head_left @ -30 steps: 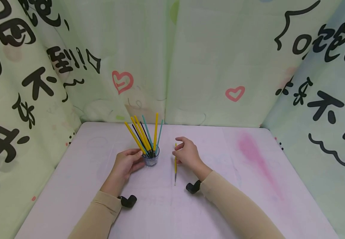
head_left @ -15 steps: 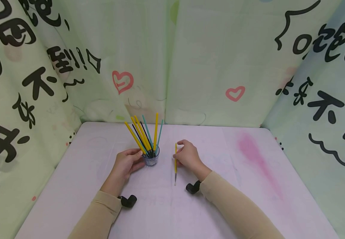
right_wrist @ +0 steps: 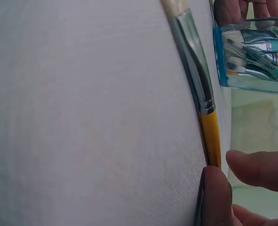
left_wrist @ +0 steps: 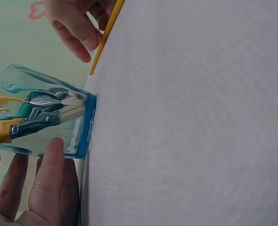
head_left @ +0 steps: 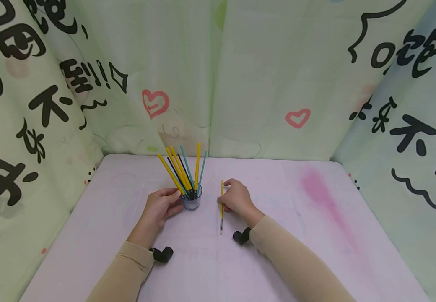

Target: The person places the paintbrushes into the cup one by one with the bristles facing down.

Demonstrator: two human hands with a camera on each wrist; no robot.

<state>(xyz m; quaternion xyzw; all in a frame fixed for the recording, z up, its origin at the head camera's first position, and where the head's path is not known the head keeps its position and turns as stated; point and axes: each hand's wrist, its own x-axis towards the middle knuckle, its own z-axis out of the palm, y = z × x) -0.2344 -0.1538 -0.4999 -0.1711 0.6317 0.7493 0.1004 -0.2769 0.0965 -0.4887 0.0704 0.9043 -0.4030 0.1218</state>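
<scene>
A yellow-handled paintbrush lies on the table, its bristles toward the person. Over its handle is my right hand. In the right wrist view one fingertip is right at the yellow handle, and another digit stands a little apart from it. My left hand holds a clear glass at its left side, thumb near the rim and fingers lower down. Several paintbrushes with yellow, teal and dark handles stand bristles-down in the glass, which shows a blue base in the left wrist view.
A pale pinkish cloth covers the table, with a pink stain on the right. Light green curtains with black characters and red hearts enclose the back and sides. Black camera mounts sit on both wrists.
The right hand's raised index finger has come down closer to the paintbrush, and the hand has dropped slightly. The left hand, the glass and its brushes keep their places.
</scene>
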